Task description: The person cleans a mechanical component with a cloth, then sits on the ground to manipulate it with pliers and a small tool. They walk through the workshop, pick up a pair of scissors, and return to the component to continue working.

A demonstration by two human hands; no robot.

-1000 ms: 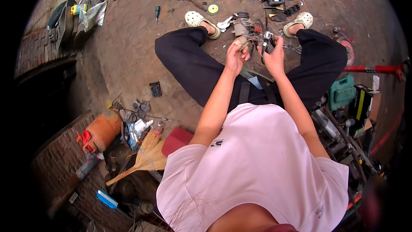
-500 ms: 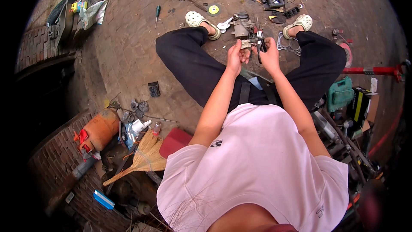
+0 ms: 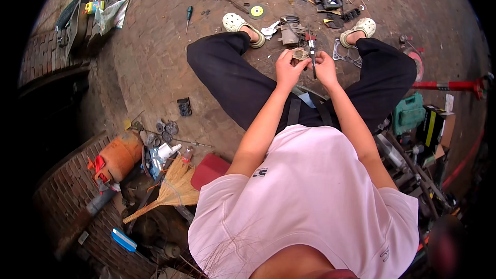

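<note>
Between my spread legs, my left hand point(image 3: 289, 70) is closed on a small beige-grey metal part point(image 3: 299, 53), pinched at the fingertips. My right hand point(image 3: 325, 68) is closed beside it, its fingertips against a slim black-handled tool point(image 3: 312, 51) that looks like pliers, with silver and red toward its far end. The fingertips of both hands almost meet, and exactly how they grip is too small to make out. Just beyond stands a round grey metal motor-like unit point(image 3: 291, 31) on the ground. A crumpled white rag point(image 3: 270, 30) lies left of it.
A flat metal gasket point(image 3: 346, 54) lies by my right foot. Farther off are a hammer point(image 3: 230, 1), a yellow disc point(image 3: 257, 12), a green screwdriver point(image 3: 189, 14) and several dark parts point(image 3: 328, 0). A red bar point(image 3: 449, 85) and green case point(image 3: 409, 113) lie right; a straw broom point(image 3: 175, 188) lies left.
My left hand has turned so the metal part sits higher and shows more of its face. The tool has turned to look narrower, and my right fingers have drawn closer to my left.
</note>
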